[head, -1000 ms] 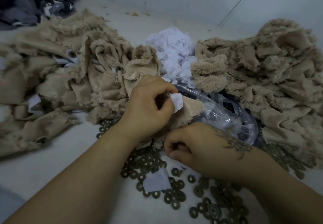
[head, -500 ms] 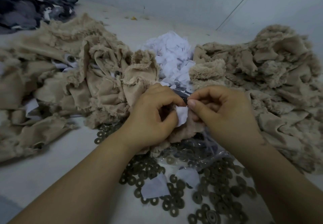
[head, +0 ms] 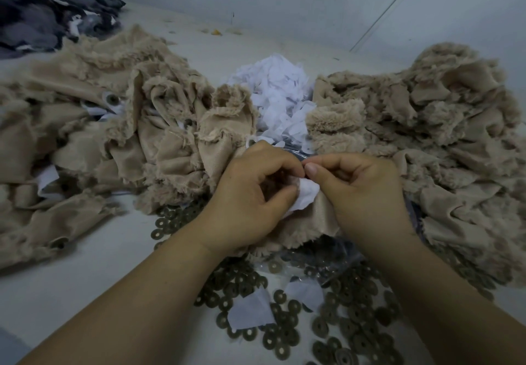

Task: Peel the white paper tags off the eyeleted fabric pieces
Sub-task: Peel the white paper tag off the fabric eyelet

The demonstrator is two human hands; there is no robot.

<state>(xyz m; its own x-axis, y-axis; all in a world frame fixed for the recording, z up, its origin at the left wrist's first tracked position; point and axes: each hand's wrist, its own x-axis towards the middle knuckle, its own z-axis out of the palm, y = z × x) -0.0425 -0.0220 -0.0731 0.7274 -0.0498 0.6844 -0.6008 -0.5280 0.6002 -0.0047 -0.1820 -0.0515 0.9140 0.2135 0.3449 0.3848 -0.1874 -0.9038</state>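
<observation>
Left hand [head: 250, 194] grips fabric piece [head: 318, 219]; right hand [head: 361, 191] pinches paper tag [head: 306, 194]; risk: tag tears if yanked, leaving scraps.

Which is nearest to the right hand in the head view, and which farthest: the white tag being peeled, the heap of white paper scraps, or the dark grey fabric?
1. White tag, touching the right hand.
2. Heap of white paper scraps, behind the hands, centre.
3. Dark grey fabric, far left corner.
</observation>
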